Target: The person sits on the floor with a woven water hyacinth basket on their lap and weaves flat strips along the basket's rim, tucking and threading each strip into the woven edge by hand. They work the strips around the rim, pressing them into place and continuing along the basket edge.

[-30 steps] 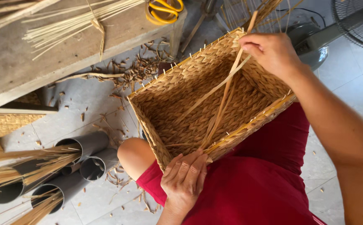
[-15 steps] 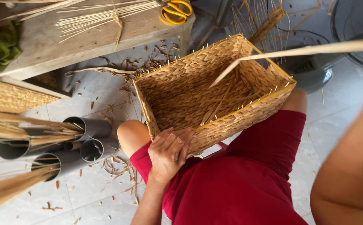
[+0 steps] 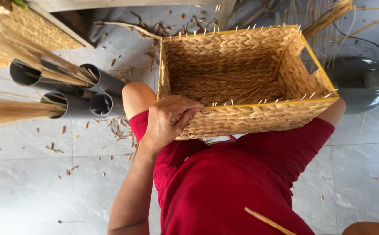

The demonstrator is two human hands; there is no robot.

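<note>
A rectangular woven straw basket [image 3: 259, 117] with a yellow frame along its rim rests on my lap, over red clothing, with its opening facing up. My left hand [image 3: 167, 122] grips the near rim at the basket's left corner, fingers curled over the edge. Loose straw strands lie inside the basket. My right hand is out of view. The end of a pale straw strip [image 3: 268, 221] crosses the red cloth at the bottom edge.
Grey plastic pipes [image 3: 102, 93] holding bundles of dry straw lie on the tiled floor to the left. A grey fan base [image 3: 363, 82] sits at the right behind the basket. Another woven piece [image 3: 37, 30] is at top left. Straw scraps [image 3: 120, 130] litter the tiles.
My right arm and the long strip it pulled upward have left the view. My left hand stays on the basket's near rim. The camera has swung down and to the left.
</note>
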